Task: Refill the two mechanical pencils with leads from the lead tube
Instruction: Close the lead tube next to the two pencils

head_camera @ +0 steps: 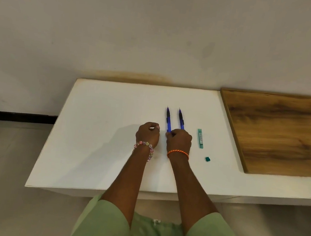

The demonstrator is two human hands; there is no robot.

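Note:
Two blue mechanical pencils lie side by side on the white table (102, 131), tips pointing away from me: the left pencil (168, 120) and the right pencil (181, 120). My right hand (179, 142) covers their near ends, its fingers curled on the left pencil's end. My left hand (148, 134) rests as a fist just left of the pencils; whether it holds something small is hidden. A green lead tube (200, 138) lies to the right of my right hand, and its small green cap (207, 158) lies apart, nearer to me.
A wooden board (282, 134) covers the table's right part. A pale wall rises behind the table, and grey floor lies to the left and in front.

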